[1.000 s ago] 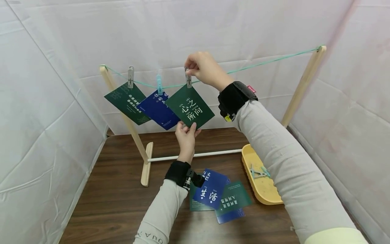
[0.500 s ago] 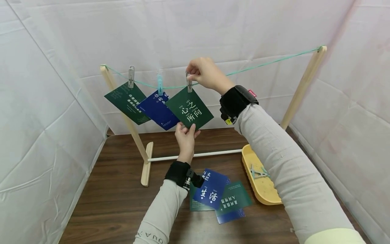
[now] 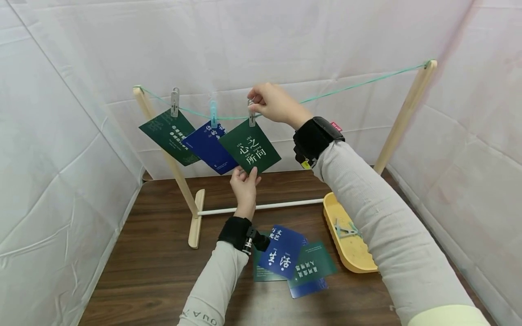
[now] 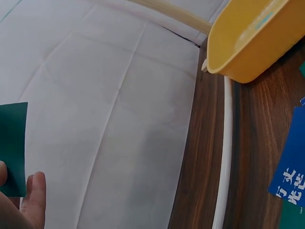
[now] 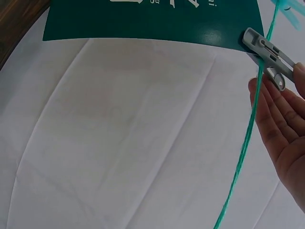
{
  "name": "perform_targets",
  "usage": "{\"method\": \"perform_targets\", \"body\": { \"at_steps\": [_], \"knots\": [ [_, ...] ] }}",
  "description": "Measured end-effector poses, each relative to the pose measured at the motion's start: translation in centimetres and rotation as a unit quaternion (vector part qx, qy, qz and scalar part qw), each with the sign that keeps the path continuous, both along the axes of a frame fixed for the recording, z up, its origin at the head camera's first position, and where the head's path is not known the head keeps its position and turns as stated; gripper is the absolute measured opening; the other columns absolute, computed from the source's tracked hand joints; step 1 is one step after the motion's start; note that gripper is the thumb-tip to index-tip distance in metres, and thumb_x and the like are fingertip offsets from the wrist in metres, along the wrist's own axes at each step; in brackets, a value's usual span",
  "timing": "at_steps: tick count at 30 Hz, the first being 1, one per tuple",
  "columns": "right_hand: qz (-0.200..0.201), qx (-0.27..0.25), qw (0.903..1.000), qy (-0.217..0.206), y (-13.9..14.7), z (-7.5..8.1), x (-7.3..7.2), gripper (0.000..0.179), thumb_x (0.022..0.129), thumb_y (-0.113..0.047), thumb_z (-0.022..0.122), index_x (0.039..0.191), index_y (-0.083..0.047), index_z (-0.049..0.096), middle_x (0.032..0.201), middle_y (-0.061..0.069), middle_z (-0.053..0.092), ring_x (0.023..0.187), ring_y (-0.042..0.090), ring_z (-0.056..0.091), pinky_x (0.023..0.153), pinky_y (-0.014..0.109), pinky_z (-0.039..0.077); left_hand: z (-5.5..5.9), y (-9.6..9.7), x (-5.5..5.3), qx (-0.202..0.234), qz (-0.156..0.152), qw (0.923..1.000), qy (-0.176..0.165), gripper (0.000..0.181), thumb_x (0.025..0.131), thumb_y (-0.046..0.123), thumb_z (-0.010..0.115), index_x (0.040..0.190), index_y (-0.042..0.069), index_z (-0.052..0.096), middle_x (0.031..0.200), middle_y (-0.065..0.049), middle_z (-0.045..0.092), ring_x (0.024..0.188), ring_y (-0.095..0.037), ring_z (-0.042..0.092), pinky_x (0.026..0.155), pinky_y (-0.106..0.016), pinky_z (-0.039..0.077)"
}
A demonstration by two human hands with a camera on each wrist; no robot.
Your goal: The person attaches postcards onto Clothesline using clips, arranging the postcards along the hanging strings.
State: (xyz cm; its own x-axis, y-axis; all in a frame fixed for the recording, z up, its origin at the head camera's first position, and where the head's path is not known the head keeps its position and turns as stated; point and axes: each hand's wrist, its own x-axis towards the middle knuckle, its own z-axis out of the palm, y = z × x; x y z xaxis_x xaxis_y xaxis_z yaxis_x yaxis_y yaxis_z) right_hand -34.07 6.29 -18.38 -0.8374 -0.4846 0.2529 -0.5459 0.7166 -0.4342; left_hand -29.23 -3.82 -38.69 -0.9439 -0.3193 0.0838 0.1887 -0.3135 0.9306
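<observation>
A green card (image 3: 261,142) with white characters hangs tilted, one corner up, at the green string (image 3: 348,85). My left hand (image 3: 244,188) pinches its bottom corner between thumb and fingers. At the top corner, my right hand (image 3: 277,104) pinches a grey clothespin (image 3: 252,118). In the right wrist view the clothespin (image 5: 269,52) has its nose on the card's corner (image 5: 157,24), right beside the string (image 5: 252,114). Left of it hang a blue card (image 3: 210,149) under a light blue clothespin (image 3: 214,113) and another green card (image 3: 169,138) under a grey clothespin (image 3: 175,102).
Wooden posts (image 3: 408,113) hold the string, joined low by a white rod (image 3: 289,205). Several blue and green cards (image 3: 285,253) overlap on the brown table (image 3: 138,262). A yellow tray (image 3: 346,253) holds clothespins (image 3: 346,232), partly behind my right forearm. White cloth walls surround the table.
Both hands have shifted slightly down, with the green card and its grey clothespin sinking a little and moving slightly left. The string dips lower near the right hand.
</observation>
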Motion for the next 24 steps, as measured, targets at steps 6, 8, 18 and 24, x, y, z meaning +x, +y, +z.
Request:
{"method": "perform_targets", "body": {
  "at_steps": [6,8,18,24],
  "knots": [
    [-0.011,0.010,0.9999,-0.007,0.0,-0.1,0.1,0.035,0.097,-0.012,0.053,0.128,0.005,0.051,0.116,0.021,0.059,0.107,0.029,0.056,0.096,0.037,0.045,-1.5,-0.6,0.6,-0.001,-0.001,0.9994,-0.035,0.027,0.091,0.008,0.061,0.117,0.002,0.054,0.092,-0.004,0.061,0.078,-0.006,0.060,0.071,-0.021,0.055],
    [-0.011,0.017,0.9997,-0.009,0.1,-0.1,0.1,0.038,0.097,-0.014,0.052,0.131,0.003,0.048,0.119,0.021,0.059,0.109,0.029,0.055,0.097,0.037,0.044,-2.2,-1.0,0.9,0.002,0.000,0.9987,-0.052,0.030,0.091,0.009,0.062,0.120,0.002,0.054,0.101,-0.007,0.062,0.083,-0.008,0.060,0.070,-0.020,0.054],
    [-0.022,-0.017,0.9986,0.044,1.3,-0.9,1.3,0.062,0.099,-0.030,0.048,0.150,-0.007,0.020,0.155,0.010,0.027,0.144,0.023,0.024,0.119,0.034,0.020,-5.4,-3.7,2.9,-0.031,-0.023,0.9934,-0.108,0.039,0.092,0.013,0.061,0.127,0.001,0.049,0.114,-0.013,0.054,0.086,-0.011,0.054,0.070,-0.023,0.055],
    [0.017,-0.133,0.9669,0.217,4.6,-4.0,4.3,0.049,0.096,-0.017,0.056,0.139,0.002,0.040,0.142,0.017,0.044,0.135,0.026,0.036,0.117,0.033,0.023,-7.4,-6.0,4.9,-0.107,-0.078,0.9789,-0.155,0.048,0.092,0.009,0.059,0.135,-0.003,0.039,0.130,-0.026,0.042,0.106,-0.034,0.054,0.090,-0.045,0.052]
  ]
}}
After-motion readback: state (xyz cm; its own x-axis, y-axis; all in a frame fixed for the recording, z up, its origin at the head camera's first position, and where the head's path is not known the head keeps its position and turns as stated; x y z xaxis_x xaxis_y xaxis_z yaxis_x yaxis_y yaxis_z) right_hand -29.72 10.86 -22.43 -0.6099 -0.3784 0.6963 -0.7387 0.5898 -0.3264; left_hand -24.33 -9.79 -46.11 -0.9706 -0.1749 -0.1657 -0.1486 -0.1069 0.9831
